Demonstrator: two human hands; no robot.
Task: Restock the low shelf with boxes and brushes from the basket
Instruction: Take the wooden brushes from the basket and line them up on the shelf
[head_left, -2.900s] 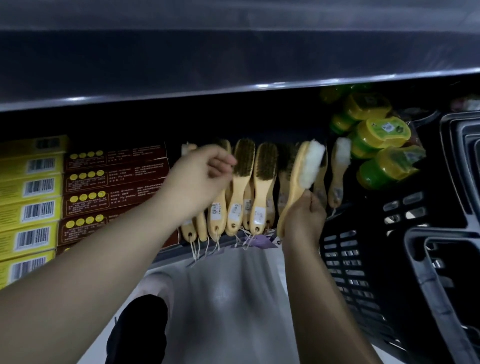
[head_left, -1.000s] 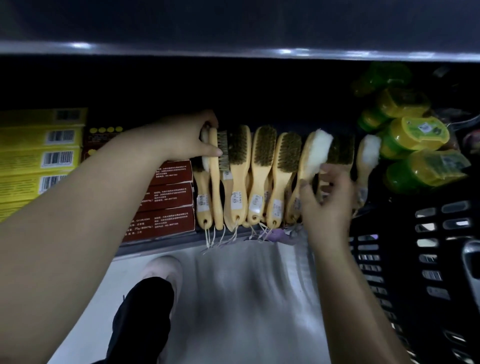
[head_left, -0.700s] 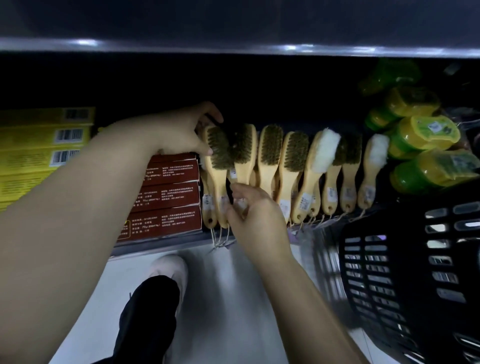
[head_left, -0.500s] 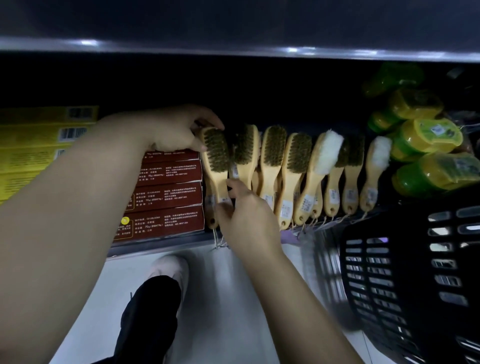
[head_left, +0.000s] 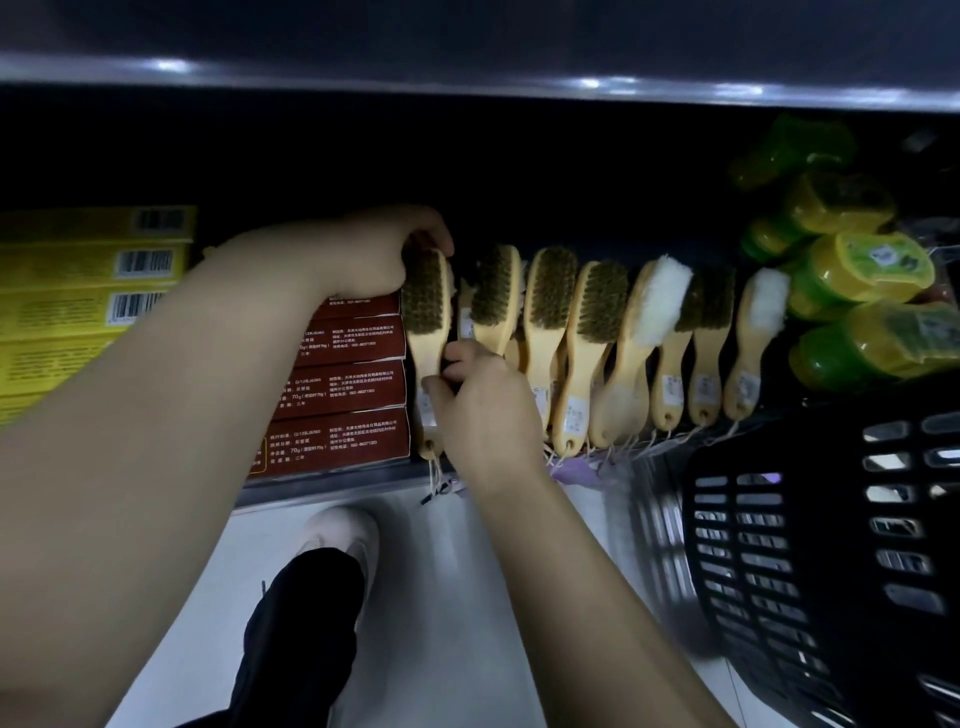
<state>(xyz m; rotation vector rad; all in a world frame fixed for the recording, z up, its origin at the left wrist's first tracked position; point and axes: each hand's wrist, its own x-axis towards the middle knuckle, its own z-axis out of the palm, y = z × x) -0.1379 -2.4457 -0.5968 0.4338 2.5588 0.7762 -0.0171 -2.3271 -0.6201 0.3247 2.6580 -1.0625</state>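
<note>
A row of several wooden-handled brushes stands on edge on the low shelf (head_left: 332, 486). My left hand (head_left: 358, 254) grips the head of the leftmost brush (head_left: 427, 317), which has dark bristles. My right hand (head_left: 480, 402) pinches that same brush's handle lower down. Two brushes with white fleece heads (head_left: 662, 301) stand further right in the row. Red boxes (head_left: 343, 384) are stacked left of the brushes, partly hidden by my left forearm. The black basket (head_left: 810, 561) sits on the floor at the right.
Yellow boxes (head_left: 93, 270) with barcodes are stacked at the far left of the shelf. Green and yellow containers (head_left: 862, 270) lie at the right end. The upper shelf's edge (head_left: 467, 85) overhangs. My shoe (head_left: 337, 535) rests on the pale floor below the shelf.
My right hand left the white fleece brush at the right and moved left to the leftmost brush's handle. My left hand turned that brush bristles-forward and keeps hold of its head.
</note>
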